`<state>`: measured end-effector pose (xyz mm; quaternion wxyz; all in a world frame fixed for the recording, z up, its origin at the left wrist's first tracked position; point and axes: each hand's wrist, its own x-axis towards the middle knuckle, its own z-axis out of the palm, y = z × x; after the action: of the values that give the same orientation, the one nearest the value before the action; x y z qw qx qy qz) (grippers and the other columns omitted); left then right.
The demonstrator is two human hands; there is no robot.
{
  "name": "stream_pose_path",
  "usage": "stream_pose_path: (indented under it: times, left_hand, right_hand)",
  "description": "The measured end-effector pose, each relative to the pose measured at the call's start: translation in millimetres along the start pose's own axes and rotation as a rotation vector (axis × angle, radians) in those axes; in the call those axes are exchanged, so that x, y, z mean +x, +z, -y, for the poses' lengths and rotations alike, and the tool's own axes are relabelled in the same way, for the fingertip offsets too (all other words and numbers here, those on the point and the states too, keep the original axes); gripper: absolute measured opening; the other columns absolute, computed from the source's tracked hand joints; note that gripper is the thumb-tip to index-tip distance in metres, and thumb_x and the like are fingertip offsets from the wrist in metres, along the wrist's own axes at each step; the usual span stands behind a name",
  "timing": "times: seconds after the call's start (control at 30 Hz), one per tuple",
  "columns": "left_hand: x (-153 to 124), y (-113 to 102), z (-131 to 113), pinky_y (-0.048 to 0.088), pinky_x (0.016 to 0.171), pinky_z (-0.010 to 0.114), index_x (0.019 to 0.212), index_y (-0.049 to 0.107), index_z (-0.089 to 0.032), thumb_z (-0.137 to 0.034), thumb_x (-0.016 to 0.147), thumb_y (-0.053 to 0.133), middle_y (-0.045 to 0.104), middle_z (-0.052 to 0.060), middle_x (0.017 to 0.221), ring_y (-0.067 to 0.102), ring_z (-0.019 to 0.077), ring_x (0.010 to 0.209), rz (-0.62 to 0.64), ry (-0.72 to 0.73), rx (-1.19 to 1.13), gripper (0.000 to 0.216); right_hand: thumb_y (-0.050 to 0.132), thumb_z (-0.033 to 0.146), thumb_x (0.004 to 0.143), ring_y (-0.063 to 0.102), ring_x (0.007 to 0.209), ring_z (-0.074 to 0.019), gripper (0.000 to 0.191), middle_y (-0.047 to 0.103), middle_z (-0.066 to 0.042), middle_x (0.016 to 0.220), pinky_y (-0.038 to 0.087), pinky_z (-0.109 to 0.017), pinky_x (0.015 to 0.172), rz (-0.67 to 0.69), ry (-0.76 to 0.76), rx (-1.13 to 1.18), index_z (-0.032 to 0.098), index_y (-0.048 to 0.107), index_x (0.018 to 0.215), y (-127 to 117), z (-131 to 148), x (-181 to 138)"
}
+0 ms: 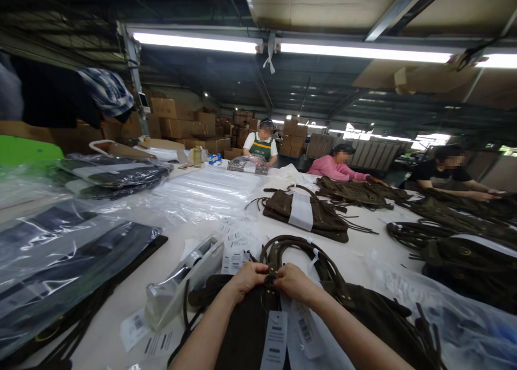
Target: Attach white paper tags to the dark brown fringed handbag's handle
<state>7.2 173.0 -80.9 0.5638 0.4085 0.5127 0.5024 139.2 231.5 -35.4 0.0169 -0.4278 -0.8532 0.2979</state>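
A dark brown handbag (244, 327) lies right in front of me, its looped handles (297, 242) pointing away. My left hand (249, 279) pinches the left side of a narrow strap (273, 259) at the bag's top. From the right, my right hand (297, 284) has its fingers closed on the same strap; the small fitting between the fingertips is partly hidden. A printed white hang tag (275, 340) hangs below the hands. Beside it lie a barcode label in a clear sleeve (307, 335) and white wrapping sheet.
Left of the bag stands a white open box (202, 267) with clear film, near loose printed labels (238, 243). Plastic-wrapped bags (81, 273) and clear plastic sleeves (202, 189) cover the left. Another brown bag (307, 211) lies ahead; several people work across the table.
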Motion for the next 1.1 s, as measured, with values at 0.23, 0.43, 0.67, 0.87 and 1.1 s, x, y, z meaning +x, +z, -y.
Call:
stream_pose_path:
  times: [0.23, 0.43, 0.67, 0.87, 1.1]
  left_hand:
    - [6, -4, 7, 0.034, 0.05, 0.021, 0.061, 0.067, -0.015, -0.019, 0.052, 0.063, 0.057, -0.003, 0.052, 0.045, 0.0089, 0.048, -0.03, 0.016, 0.128, 0.011]
    - [8, -6, 7, 0.028, 0.046, 0.021, 0.055, 0.065, -0.015, -0.02, 0.048, 0.064, 0.049, -0.004, 0.046, 0.037, 0.008, 0.044, -0.033, 0.039, 0.193, 0.009]
    - [14, -4, 11, 0.024, 0.047, 0.022, 0.048, 0.057, -0.016, -0.016, 0.047, 0.06, 0.044, -0.005, 0.046, 0.036, 0.0088, 0.046, -0.213, 0.103, 0.36, 0.004]
    - [10, 2, 18, 0.029, 0.06, 0.025, 0.05, 0.049, -0.018, -0.006, 0.053, 0.049, 0.048, -0.002, 0.055, 0.045, 0.0147, 0.062, -0.481, 0.162, 0.522, 0.012]
    - [4, 0, 20, 0.032, 0.053, 0.022, 0.055, 0.046, -0.018, -0.007, 0.061, 0.044, 0.05, -0.003, 0.052, 0.048, 0.0112, 0.052, -0.597, 0.126, 0.449, 0.013]
  right_hand:
    - [0.047, 0.012, 0.06, 0.044, 0.046, -0.0095, 0.017, 0.055, -0.001, 0.048, 0.025, -0.021, 0.043, -0.025, -0.02, 0.005, 0.013, 0.064, 0.057, 7, -4, 5]
    - [0.048, 0.013, 0.06, 0.045, 0.045, -0.01, 0.016, 0.055, -0.001, 0.048, 0.026, -0.021, 0.042, -0.028, -0.007, 0.054, 0.013, 0.063, 0.056, 12, -2, 5]
    - [0.047, 0.01, 0.057, 0.042, 0.04, -0.0093, 0.014, 0.042, 0.004, 0.037, 0.027, -0.019, 0.04, -0.042, 0.038, 0.172, 0.016, 0.053, 0.045, 14, 6, 1]
    - [0.058, 0.009, 0.047, 0.042, 0.039, -0.0077, 0.01, 0.044, 0.007, 0.038, 0.029, -0.017, 0.038, 0.09, 0.068, 0.354, 0.017, 0.052, 0.05, 2, 5, -10]
    - [0.057, 0.007, 0.044, 0.042, 0.04, -0.0078, 0.023, 0.05, 0.006, 0.044, 0.027, -0.018, 0.037, 0.148, 0.12, 0.528, 0.016, 0.059, 0.065, 0, -9, -16]
